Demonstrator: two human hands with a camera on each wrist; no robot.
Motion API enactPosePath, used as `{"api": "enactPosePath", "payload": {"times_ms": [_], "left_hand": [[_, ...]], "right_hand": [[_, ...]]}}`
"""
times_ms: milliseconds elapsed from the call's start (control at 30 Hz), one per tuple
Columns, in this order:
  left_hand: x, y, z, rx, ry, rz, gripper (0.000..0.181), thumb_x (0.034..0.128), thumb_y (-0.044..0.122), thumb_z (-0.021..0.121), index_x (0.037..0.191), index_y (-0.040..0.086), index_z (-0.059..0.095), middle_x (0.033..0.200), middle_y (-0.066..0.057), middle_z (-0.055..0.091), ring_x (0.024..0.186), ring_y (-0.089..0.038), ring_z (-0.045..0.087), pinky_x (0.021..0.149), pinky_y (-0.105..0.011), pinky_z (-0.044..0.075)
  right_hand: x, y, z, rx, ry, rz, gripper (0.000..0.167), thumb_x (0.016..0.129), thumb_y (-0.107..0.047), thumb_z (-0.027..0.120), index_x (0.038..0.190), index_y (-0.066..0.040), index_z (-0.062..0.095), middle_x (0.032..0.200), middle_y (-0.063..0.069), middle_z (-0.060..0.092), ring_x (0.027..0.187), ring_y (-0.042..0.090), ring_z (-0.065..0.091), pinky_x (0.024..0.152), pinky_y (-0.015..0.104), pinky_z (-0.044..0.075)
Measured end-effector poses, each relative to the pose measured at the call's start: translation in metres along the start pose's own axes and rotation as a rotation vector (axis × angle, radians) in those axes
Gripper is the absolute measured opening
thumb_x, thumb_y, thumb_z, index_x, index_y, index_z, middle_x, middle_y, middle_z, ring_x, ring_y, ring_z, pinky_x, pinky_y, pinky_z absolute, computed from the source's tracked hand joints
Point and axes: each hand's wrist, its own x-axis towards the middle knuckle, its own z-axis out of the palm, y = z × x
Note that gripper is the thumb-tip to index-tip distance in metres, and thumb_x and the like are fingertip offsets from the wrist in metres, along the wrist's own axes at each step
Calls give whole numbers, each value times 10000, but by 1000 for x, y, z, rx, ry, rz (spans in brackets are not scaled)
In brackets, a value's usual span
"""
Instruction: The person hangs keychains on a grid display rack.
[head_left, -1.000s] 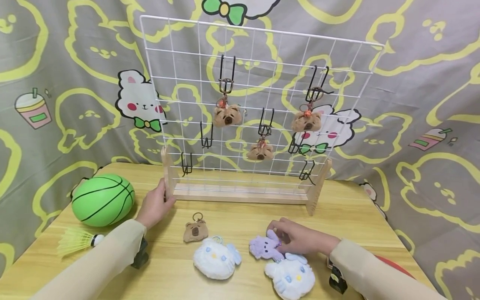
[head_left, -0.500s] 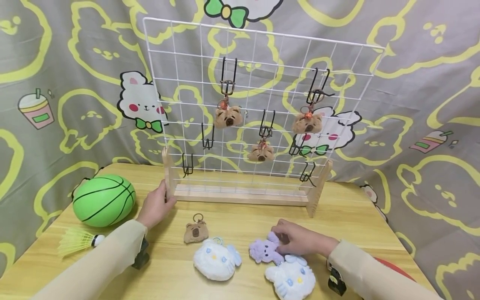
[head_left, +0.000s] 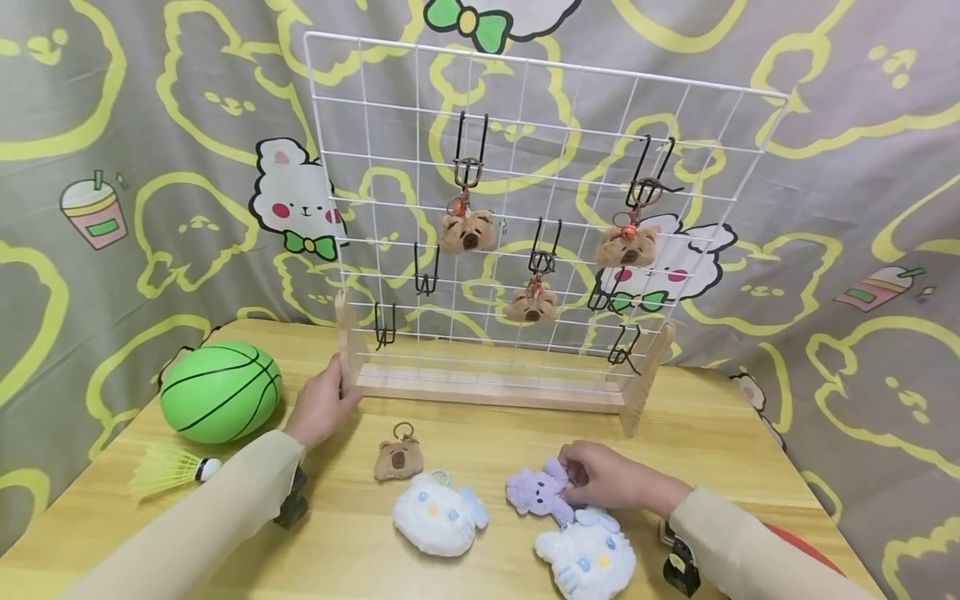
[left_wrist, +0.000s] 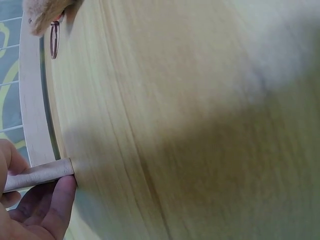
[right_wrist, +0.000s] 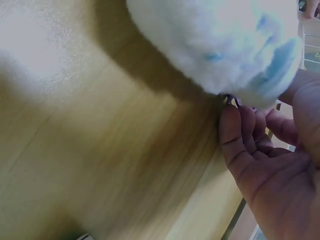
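Note:
My left hand grips the left wooden upright of a white wire grid rack. In the left wrist view, thumb and fingers lie on either side of its pale wooden end. With curled fingers, my right hand pinches at a purple plush keychain lying on the table. Just in front of that hand lies a white cat plush, which covers much of the purple one in the right wrist view. Another white cat plush and a brown bear keychain lie between the hands.
Brown bear keychains hang from black hooks on the grid; other hooks hold nothing. A green ball and a yellow shuttlecock sit at the left. Something red shows behind the right sleeve. A patterned cloth hangs behind.
The head view has turned slightly, so the scene sits further right. My right hand has shifted a little right along the purple plush keychain. The left hand stays on the rack upright.

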Motion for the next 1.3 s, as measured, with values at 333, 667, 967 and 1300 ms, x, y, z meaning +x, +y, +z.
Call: {"api": "enactPosePath", "payload": {"times_ms": [333, 667, 967, 1300], "left_hand": [[1, 0, 0, -4, 4, 12, 436, 961, 87, 590, 1347, -68, 463, 1144, -340, 697, 946, -408, 691, 824, -568, 580], [-2, -1, -1, 1, 7, 6, 448, 961, 92, 597, 1360, -63, 463, 1121, -329, 706, 934, -411, 698, 808, -568, 580], [3, 1, 1, -17, -26, -17, 445, 967, 108, 609, 1357, -49, 462, 968, -238, 698, 798, -295, 654, 658, -384, 546], [2, -1, 0, -37, -45, -36, 503, 979, 107, 607, 1426, -45, 432, 1038, -284, 710, 744, -252, 664, 594, -312, 528]], "right_hand": [[-8, 9, -9, 148, -5, 5, 99, 991, -131, 681, 933, -53, 663, 868, 6, 671, 782, 2, 586, 701, 197, 513], [-13, 16, -11, 292, 46, -65, 167, 1058, -125, 580, 1028, 7, 678, 997, 175, 747, 868, 99, 696, 762, 292, 614], [-12, 7, -15, 448, 171, -79, 257, 1134, -162, 407, 1130, 61, 535, 1286, 314, 689, 1149, 68, 716, 987, 281, 593], [4, -19, -14, 638, 280, -88, 341, 1148, -239, 377, 1227, 77, 476, 1333, 304, 668, 1173, 114, 727, 953, 326, 616]]}}
